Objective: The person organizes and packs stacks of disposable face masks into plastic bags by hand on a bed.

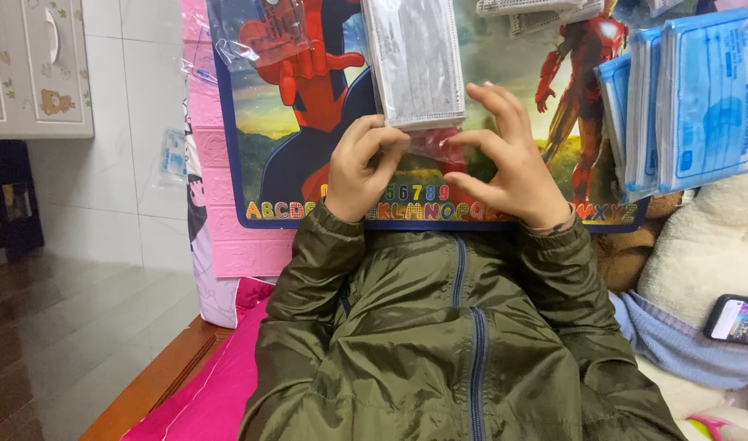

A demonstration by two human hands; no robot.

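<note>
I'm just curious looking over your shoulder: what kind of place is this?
Most likely a room in a home, perhaps a bedroom. A white cabinet with teddy-bear decals stands by a tiled wall, a pink mattress lies on a wooden frame, and a fluffy cream blanket sits beside a phone.

Left hand (359,171), right hand (504,163) pinching mask pack (415,61)

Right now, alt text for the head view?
Both hands work at the open end of a clear packet of grey face masks: left hand, right hand. It lies on a colourful picture board; blue mask packets at right.
</note>
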